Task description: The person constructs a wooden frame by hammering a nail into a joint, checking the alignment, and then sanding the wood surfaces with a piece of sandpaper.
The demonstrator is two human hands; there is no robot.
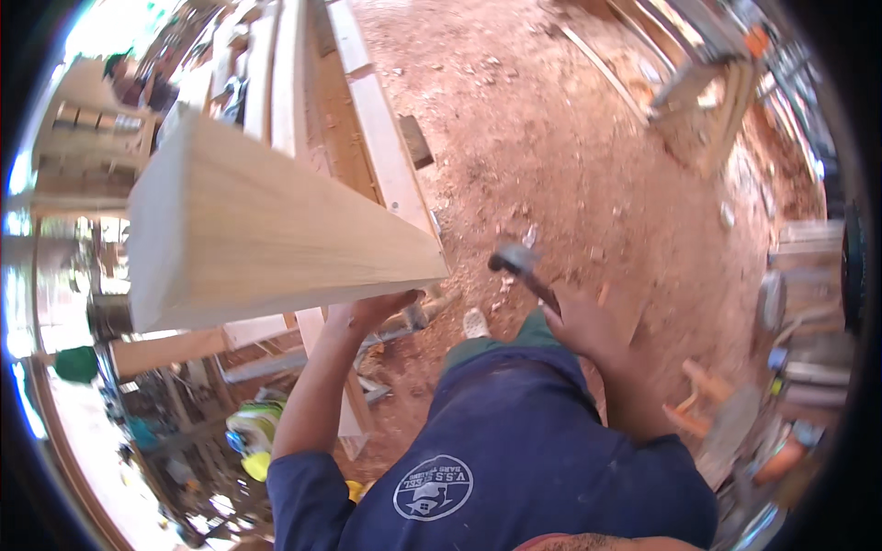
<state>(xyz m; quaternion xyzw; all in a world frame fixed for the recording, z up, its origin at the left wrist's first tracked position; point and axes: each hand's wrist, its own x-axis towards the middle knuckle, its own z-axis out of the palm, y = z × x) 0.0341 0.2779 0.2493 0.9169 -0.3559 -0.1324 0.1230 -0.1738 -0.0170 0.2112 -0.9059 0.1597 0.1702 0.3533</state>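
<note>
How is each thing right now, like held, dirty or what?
Hammer: held off the ground, blurred.
Right hand: closed around the hammer's handle.
Big timber: unpainted, touched along its lower edge.
Left hand: against that edge, fingers partly hidden.
Ground: reddish, littered with scraps.

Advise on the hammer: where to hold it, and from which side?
Probably by the handle of the hammer, coming from the body side at its lower right, where the right grip holds it. The slim handle slants down toward the body; the bulkier head points away, up-left in the picture, and is motion-blurred, so its fine shape is unclear.
</note>
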